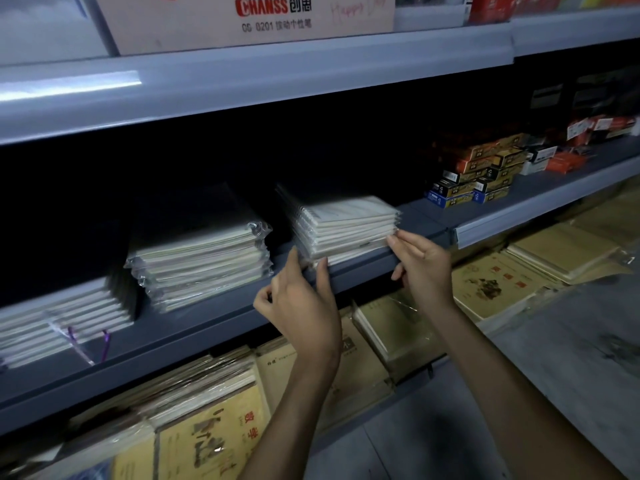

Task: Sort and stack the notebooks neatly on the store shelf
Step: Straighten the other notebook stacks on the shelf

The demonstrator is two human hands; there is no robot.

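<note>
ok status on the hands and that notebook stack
Left hand and right hand open, fingertips at front corners of the plastic-wrapped white spiral notebook stack. Stack sits on the grey metal shelf. Nothing blocking.

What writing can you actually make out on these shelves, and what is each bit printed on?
"CHANSS", in red, followed by two Chinese characters: on the cardboard box on the top shelf.
"0201", with letters before and Chinese characters after that are too blurred to be sure of: same box.
Faint pink handwriting, perhaps "Happy Day": same box, not certain.
Large Chinese brush characters: yellow notebooks on the bottom shelf.
Small boxes at right: print too small to read.
</note>
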